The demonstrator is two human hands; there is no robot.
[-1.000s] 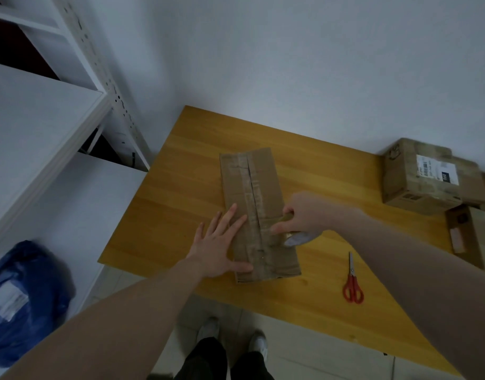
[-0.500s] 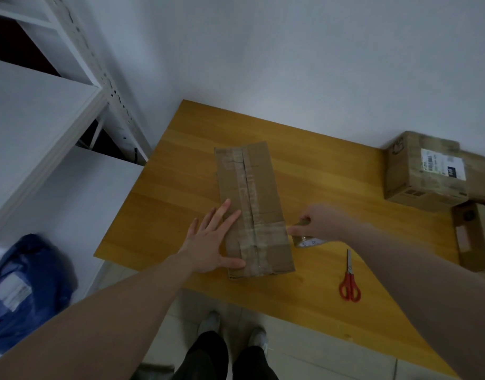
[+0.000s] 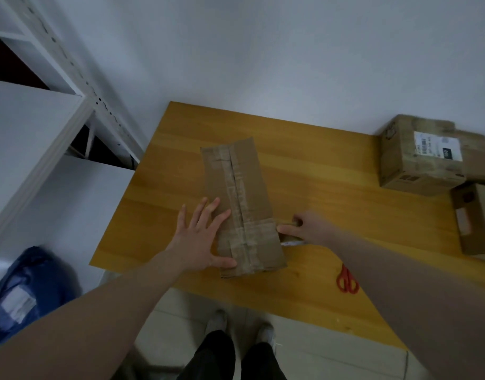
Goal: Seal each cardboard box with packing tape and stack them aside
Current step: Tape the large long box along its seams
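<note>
While the left hand (image 3: 201, 237) lay flat with its fingers spread on the near left part of the long cardboard box (image 3: 242, 207), it seemed meant to pin the box so it would not slide as tape was drawn across it. That box sat at the centre of the frame on the wooden table (image 3: 318, 171), its near end close to the table's front edge, with a seam of tape running down its length and a band of tape crossing it near the front. Just right of the box, the right hand (image 3: 307, 229) was curled around the tape roll (image 3: 289, 238), holding it low against the box's right side; I judged it was pulling the cross band down over that edge, though most of the roll was hidden under the fingers.

At the far left of the frame stood a white shelf unit (image 3: 44, 138), with a blue bag (image 3: 30, 292) on the floor at lower left, both well apart from the work. Right of centre, red scissors (image 3: 347, 279) lay on the table near the right forearm, within reach for cutting. At the upper right, a labelled box (image 3: 416, 154) and another box (image 3: 477, 220) just below it took up that end of the table, leaving the stretch between them and the work bare. Nothing blocked the hands.
</note>
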